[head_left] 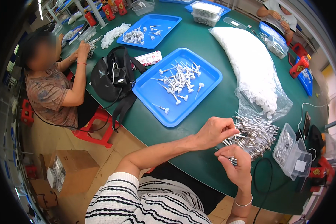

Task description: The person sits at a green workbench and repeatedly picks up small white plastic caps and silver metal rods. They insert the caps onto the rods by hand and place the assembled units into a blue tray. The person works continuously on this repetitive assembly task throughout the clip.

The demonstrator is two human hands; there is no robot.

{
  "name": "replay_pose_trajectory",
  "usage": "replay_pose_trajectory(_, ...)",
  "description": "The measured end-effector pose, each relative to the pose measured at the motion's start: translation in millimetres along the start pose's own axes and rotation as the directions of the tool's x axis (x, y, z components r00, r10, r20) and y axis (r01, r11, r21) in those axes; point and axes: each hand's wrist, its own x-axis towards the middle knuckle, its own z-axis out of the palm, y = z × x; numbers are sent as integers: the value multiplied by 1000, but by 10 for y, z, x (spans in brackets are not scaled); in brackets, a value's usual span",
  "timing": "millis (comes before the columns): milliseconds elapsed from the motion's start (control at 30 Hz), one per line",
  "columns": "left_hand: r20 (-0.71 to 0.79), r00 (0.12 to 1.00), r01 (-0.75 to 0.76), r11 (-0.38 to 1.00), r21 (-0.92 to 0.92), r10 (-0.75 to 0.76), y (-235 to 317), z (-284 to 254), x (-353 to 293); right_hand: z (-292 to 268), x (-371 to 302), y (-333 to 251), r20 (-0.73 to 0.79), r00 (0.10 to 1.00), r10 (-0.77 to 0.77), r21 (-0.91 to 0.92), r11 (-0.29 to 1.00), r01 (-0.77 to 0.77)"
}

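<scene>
My left hand [214,132] is closed, thumb and forefinger pinched together at the left edge of a heap of thin metal pins [258,135]; what sits in the pinch, if anything, is too small to make out. Just below it, my right hand [236,163] curls its fingers round a thin metal pin [232,160], at the heap's near edge. Beyond the heap lies a large clear bag of small white plastic caps [250,63], its mouth spilling some caps toward the pins. Left of the bag, a blue tray [147,109] holds several pins fitted with white caps.
An open clear plastic box [284,143] of pins stands right of the heap, near a black cable [254,183]. A black bag [114,71] rests left of the tray. Farther back is another blue tray [153,44]. Two people work at the green table [198,164].
</scene>
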Motion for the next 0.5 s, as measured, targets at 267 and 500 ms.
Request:
replay_pose_trajectory(267, -29, 941, 289, 841, -458, -339, -85, -159, 155, -57, -135, 135, -203, 962, 182, 260, 957, -127)
replay_pose_trajectory(500, -9, 945, 284, 835, -471, -326, -131, -209, 171, -95, -164, 267, -235, 909, 345, 551, 818, -168)
